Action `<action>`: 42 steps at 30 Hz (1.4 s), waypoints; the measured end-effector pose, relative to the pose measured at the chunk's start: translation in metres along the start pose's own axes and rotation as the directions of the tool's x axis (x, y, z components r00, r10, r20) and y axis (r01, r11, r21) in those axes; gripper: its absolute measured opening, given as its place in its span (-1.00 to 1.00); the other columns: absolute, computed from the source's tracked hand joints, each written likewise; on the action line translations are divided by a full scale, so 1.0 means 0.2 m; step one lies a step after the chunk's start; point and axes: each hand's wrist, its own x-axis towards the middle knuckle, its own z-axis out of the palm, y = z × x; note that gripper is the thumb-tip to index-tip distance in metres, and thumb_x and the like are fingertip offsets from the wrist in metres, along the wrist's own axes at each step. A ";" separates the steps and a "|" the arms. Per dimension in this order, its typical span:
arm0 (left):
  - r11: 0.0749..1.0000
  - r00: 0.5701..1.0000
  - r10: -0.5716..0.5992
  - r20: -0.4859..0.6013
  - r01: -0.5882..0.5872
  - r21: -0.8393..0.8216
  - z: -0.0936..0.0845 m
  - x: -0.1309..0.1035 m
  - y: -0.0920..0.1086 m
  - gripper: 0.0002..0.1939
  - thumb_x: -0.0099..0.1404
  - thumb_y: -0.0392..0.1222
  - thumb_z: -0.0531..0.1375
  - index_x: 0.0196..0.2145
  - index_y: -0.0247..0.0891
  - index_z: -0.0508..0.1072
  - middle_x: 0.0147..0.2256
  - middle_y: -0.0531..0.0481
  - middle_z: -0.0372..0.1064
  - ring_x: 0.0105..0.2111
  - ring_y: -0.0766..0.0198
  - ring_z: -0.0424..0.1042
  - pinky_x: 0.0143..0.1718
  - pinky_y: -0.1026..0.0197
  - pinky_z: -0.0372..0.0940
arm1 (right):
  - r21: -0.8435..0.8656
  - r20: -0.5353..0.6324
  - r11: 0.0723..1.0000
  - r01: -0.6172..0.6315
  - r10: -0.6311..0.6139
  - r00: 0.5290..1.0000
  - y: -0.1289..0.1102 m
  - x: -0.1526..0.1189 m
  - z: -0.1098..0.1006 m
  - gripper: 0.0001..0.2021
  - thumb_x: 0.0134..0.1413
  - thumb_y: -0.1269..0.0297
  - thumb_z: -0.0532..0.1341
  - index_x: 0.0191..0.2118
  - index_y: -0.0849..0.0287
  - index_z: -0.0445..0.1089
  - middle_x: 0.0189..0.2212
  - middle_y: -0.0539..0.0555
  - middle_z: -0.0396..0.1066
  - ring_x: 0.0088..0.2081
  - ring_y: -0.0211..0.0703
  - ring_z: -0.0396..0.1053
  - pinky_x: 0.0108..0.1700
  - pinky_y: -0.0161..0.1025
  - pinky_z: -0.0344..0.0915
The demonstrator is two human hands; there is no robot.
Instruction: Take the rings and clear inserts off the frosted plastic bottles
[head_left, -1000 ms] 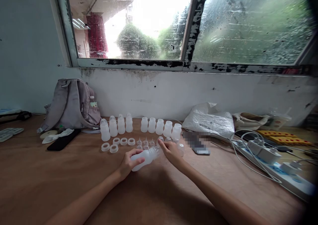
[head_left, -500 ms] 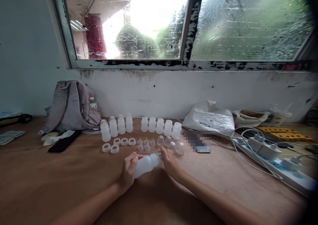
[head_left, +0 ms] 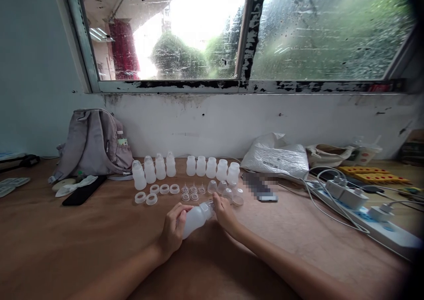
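Observation:
A frosted white baby bottle (head_left: 194,223) lies tilted above the table, its top pointing right and slightly up. Around its lower body my left hand (head_left: 172,228) is wrapped. The fingers of my right hand (head_left: 224,212) close on the clear cap (head_left: 207,208) at the bottle's top; the fingertips are partly hidden. Just beyond the hands lie several white collar rings (head_left: 164,189), several clear teats (head_left: 194,193) and several clear dome caps (head_left: 227,194). Behind them stand a row of capped bottles (head_left: 150,172) on the left and a row of topless bottles (head_left: 211,168) on the right.
A grey backpack (head_left: 91,145) leans at the back left, with a black phone (head_left: 84,192) before it. At right are a silver plastic bag (head_left: 274,156), a pixelated item (head_left: 261,187) and a power strip (head_left: 380,227) with looping white cables. Yellow racks (head_left: 371,175) lie farther right.
The held bottle is tipped up slightly more, and my left hand has shifted a little to the right. My right hand stays at the cap. The whole view has moved slightly.

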 end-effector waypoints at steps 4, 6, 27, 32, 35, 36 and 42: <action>0.993 0.990 0.091 0.106 -0.098 0.063 0.01 0.00 0.00 -0.70 0.27 -0.18 -0.09 -0.12 -0.25 0.31 -0.25 -0.10 0.28 -0.22 0.18 0.28 -0.17 0.20 0.17 | 0.017 -0.018 1.000 -0.015 0.015 1.000 -0.03 0.02 -0.02 -0.54 0.07 -0.06 -0.22 -0.68 0.14 -0.03 -0.72 -0.04 0.01 -0.63 -0.28 -0.01 -0.57 -0.30 -0.07; 0.983 0.975 0.140 0.170 -0.158 0.094 0.03 -0.01 -0.02 -0.65 0.26 -0.17 -0.08 0.00 -0.24 0.19 -0.15 -0.13 0.23 -0.13 0.15 0.24 -0.08 0.15 0.14 | 0.035 0.003 0.999 -0.026 0.026 1.000 -0.07 0.04 -0.04 -0.52 0.06 -0.07 -0.20 -0.69 0.15 -0.02 -0.72 -0.05 0.01 -0.63 -0.29 0.00 -0.57 -0.32 -0.07; 0.991 0.990 0.115 0.080 -0.120 0.061 -0.06 0.19 0.14 -0.49 0.11 -0.10 0.15 0.02 -0.15 0.14 -0.09 -0.10 0.22 -0.09 0.13 0.22 -0.06 0.09 0.13 | 0.002 0.185 1.000 0.007 -0.007 0.983 -0.04 0.09 -0.09 -0.40 0.10 -0.07 -0.20 -0.70 0.22 0.25 -0.78 -0.04 0.12 -0.67 -0.33 0.13 -0.56 -0.37 0.04; 0.925 0.953 0.108 0.283 -0.200 0.322 -0.09 0.29 0.25 -0.72 0.09 -0.06 0.13 -0.21 -0.16 0.35 -0.25 -0.02 0.31 -0.34 0.22 0.31 -0.24 0.18 0.19 | -0.022 0.265 1.000 0.016 -0.009 0.964 0.01 0.07 -0.07 -0.42 0.12 -0.04 -0.19 -0.67 0.22 0.27 -0.76 -0.04 0.14 -0.66 -0.32 0.14 -0.55 -0.37 0.05; 0.902 0.943 0.106 0.316 -0.225 0.368 -0.13 0.37 0.25 -0.74 0.09 -0.07 0.13 -0.24 -0.16 0.36 -0.30 0.01 0.33 -0.40 0.25 0.32 -0.32 0.22 0.19 | -0.055 0.276 0.998 0.024 -0.008 0.961 0.03 0.06 -0.06 -0.43 0.13 -0.02 -0.21 -0.65 0.22 0.28 -0.75 -0.02 0.17 -0.64 -0.30 0.17 -0.53 -0.37 0.06; 0.899 0.944 0.111 0.311 -0.229 0.373 -0.15 0.42 0.24 -0.74 0.09 -0.07 0.13 -0.25 -0.17 0.36 -0.31 0.01 0.33 -0.39 0.24 0.32 -0.32 0.23 0.19 | -0.074 0.274 0.997 0.037 -0.015 0.962 0.03 0.06 -0.05 -0.43 0.13 -0.01 -0.21 -0.64 0.22 0.28 -0.74 -0.02 0.19 -0.63 -0.29 0.19 -0.52 -0.37 0.07; 0.811 0.978 0.074 0.196 -0.173 0.558 -0.33 0.84 0.17 -0.66 0.03 0.00 0.16 -0.26 -0.24 0.38 -0.34 0.00 0.37 -0.34 0.22 0.34 -0.32 0.25 0.22 | -0.262 0.268 0.956 0.129 -0.056 0.962 0.05 0.04 -0.04 -0.59 0.11 0.04 -0.09 -0.51 0.21 0.29 -0.57 0.02 0.34 -0.51 -0.25 0.26 -0.48 -0.37 0.03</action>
